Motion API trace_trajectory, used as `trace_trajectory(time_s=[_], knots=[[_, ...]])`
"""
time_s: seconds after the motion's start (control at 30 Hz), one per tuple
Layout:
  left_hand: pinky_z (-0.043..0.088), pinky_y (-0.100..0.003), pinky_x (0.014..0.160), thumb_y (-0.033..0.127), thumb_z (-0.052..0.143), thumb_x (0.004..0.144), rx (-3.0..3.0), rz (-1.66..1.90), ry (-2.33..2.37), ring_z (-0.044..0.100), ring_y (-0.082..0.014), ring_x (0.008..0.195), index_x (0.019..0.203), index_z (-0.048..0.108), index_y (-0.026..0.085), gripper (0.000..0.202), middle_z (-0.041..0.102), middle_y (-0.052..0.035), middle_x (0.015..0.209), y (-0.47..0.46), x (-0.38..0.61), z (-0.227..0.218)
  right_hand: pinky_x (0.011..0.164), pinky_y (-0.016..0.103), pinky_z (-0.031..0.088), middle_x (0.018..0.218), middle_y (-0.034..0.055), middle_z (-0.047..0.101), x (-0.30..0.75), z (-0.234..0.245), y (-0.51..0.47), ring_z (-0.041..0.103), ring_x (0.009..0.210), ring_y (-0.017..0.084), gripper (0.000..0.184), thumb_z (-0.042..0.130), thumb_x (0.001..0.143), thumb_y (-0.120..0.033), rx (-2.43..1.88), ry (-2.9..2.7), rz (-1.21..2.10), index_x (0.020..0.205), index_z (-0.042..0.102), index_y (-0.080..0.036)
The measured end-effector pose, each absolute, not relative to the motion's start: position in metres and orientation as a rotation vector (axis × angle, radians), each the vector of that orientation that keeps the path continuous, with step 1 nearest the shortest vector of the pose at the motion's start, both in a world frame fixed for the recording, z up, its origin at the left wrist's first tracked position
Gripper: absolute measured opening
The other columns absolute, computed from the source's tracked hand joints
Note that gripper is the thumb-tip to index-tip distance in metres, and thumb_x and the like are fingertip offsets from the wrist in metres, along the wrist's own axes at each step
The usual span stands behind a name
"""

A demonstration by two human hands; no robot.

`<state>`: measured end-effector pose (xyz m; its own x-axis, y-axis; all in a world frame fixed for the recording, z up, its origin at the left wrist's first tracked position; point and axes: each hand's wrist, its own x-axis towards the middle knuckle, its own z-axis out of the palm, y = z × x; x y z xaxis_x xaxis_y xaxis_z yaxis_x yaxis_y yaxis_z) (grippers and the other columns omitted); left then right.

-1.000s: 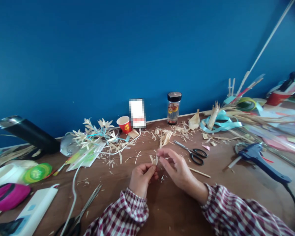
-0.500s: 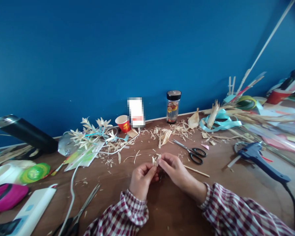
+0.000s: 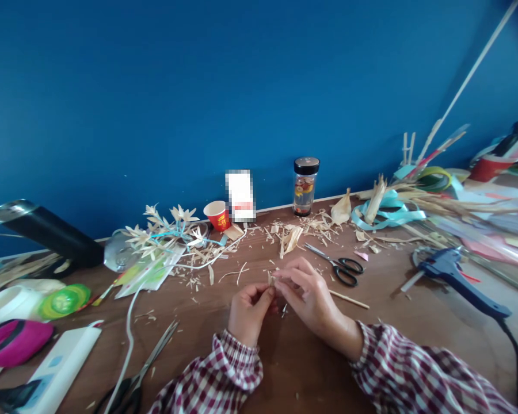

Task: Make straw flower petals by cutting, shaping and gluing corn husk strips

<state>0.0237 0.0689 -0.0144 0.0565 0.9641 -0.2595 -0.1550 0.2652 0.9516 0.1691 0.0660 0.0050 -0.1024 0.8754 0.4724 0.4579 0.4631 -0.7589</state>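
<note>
My left hand (image 3: 249, 311) and my right hand (image 3: 307, 296) meet above the brown table (image 3: 311, 368). Both pinch a small pale piece of dried husk (image 3: 270, 279) between fingertips, and most of it is hidden by my right fingers. Black-handled scissors (image 3: 339, 267) lie just right of my right hand, with a thin wooden stick (image 3: 349, 299) beside them. Loose husk strips and shavings (image 3: 290, 236) are scattered behind my hands.
A blue glue gun (image 3: 456, 276) lies at the right, its cord running off the edge. Another pair of scissors (image 3: 142, 372) lies front left. Along the blue wall stand a jar (image 3: 305, 186), a red cup (image 3: 217, 215), husk flowers (image 3: 164, 231) and a black flask (image 3: 47, 232).
My right hand has shifted slightly and its fingers have closed further over the husk piece, hiding more of it. My left hand has barely moved.
</note>
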Motion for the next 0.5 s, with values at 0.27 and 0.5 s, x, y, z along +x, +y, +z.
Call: trace_trajectory(time_s=[0.27,0.5], knots=[[0.051,-0.020,0.052,0.032,0.072,0.062,0.923,1.018,1.159,0.057,-0.0092,0.052,0.073,0.069,0.014,0.021,0.065,0.0000,0.061,0.0679,0.0240,-0.0138,0.068,0.027,0.047,0.085,0.0038,0.054,0.1689,-0.0006,0.0669,0.055,0.077,0.015,0.010,0.054,0.081,-0.019,-1.202,-1.742,0.578,0.085,0.063,-0.020],[0.051,-0.020,0.052,0.032,0.073,0.060,0.869,1.004,1.136,0.058,-0.0097,0.052,0.074,0.070,0.013,0.024,0.067,-0.0030,0.064,0.0693,0.0219,-0.0176,0.065,0.026,0.045,0.081,0.0031,0.054,0.1689,-0.0012,0.0681,0.054,0.075,0.015,0.008,0.054,0.081,-0.016,-1.208,-1.722,0.570,0.080,0.061,-0.020]])
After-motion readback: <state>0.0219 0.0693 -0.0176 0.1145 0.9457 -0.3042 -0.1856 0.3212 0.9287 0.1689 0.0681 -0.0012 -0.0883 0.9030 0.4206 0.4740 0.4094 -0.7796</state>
